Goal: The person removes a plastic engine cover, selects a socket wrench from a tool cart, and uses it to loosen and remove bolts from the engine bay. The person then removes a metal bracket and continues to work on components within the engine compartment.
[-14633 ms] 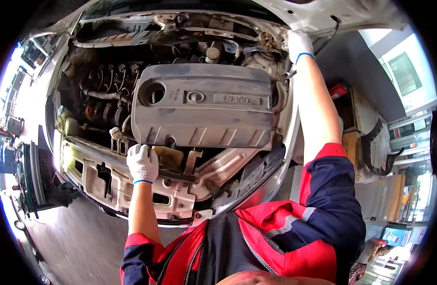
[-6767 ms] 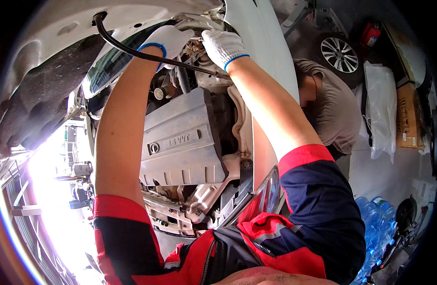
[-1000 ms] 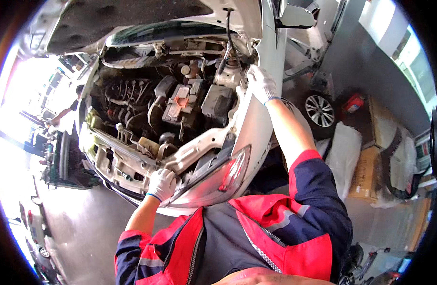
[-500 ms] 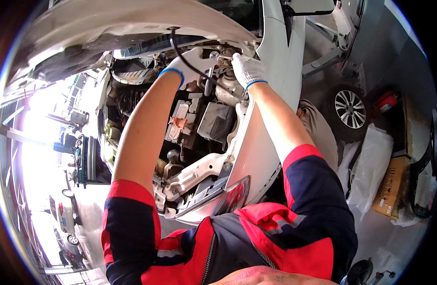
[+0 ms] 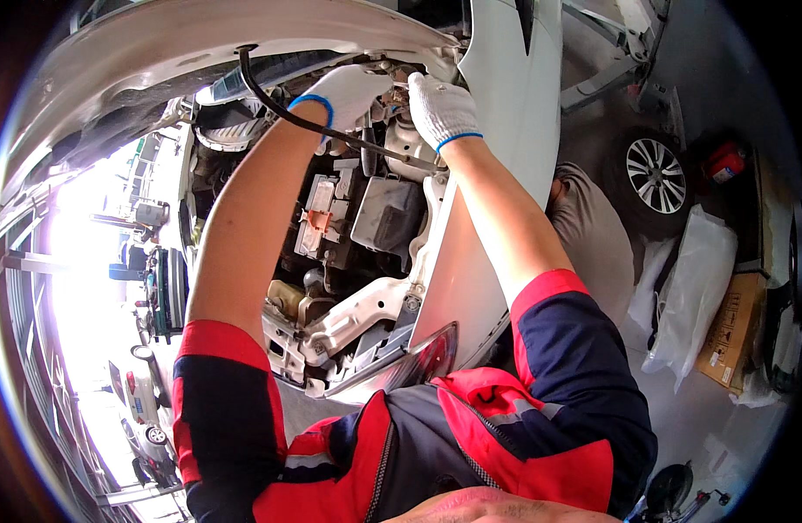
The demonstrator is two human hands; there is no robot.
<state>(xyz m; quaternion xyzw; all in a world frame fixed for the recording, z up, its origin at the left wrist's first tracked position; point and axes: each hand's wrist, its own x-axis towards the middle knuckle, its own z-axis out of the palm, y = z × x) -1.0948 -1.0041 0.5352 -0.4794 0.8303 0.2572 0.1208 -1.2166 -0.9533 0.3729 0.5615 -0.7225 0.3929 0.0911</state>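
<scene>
Both my hands wear white knit gloves with blue cuffs and reach deep into the engine bay of a white car. My left hand is closed around something hidden, close to the rear of the bay. Just right of it, my right hand has its fingers curled in a pinch. A short metal piece shows between the two hands, too small to name. Below them are a whitish reservoir, a dark box with a grey lid and the battery with its orange terminal cover.
A black hood prop rod slants across the bay beneath the raised hood. To the right are the white fender, a person crouching in grey clothes, a wheel, plastic wrapping and a cardboard box.
My view has shifted a little, so the hood prop appears farther left. Both hands stay close together at the rear of the bay; the right hand has turned slightly, with fingers pointing upward.
</scene>
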